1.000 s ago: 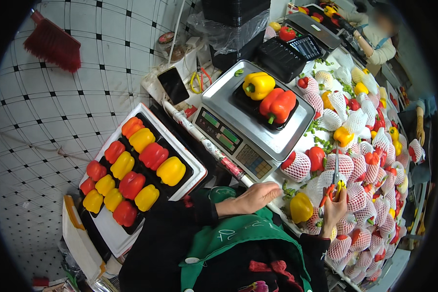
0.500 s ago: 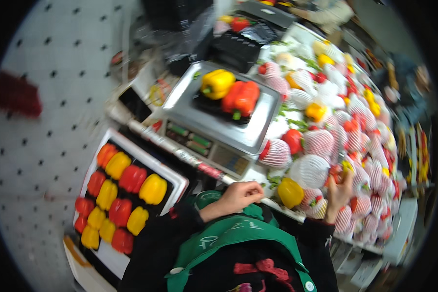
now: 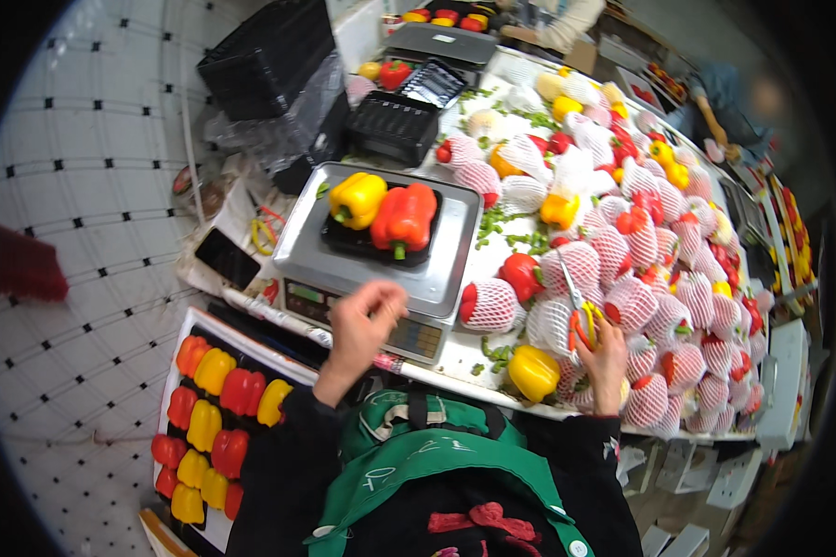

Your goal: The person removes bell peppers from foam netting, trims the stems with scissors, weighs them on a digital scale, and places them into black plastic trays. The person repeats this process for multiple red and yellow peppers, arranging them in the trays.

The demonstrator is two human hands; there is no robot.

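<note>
My right hand [image 3: 606,364] is closed round the orange and yellow handles of a pair of scissors [image 3: 581,323], the blades pointing away from me among the netted peppers. My left hand [image 3: 364,327] hovers over the front edge of a weighing scale [image 3: 448,269], its fingers curled in and slightly blurred, with nothing visible in them. On the scale's metal pan sits a black tray [image 3: 344,234] bearing a yellow bell pepper [image 3: 357,200] and a red bell pepper [image 3: 404,219]. Between my hands, near the table edge, lies a loose yellow bell pepper [image 3: 533,373].
Many peppers in foam nets [image 3: 630,302] heap the table's right side. At lower left stands a crate of red and yellow peppers [image 3: 188,325]. Black trays [image 3: 395,125] and a phone [image 3: 227,258] lie nearby. Another person's arm [image 3: 711,121] shows far right.
My left hand has risen from the table's near edge forward and left to the scale. My right hand, with the scissors, has shifted left in the picture. The view has turned.
</note>
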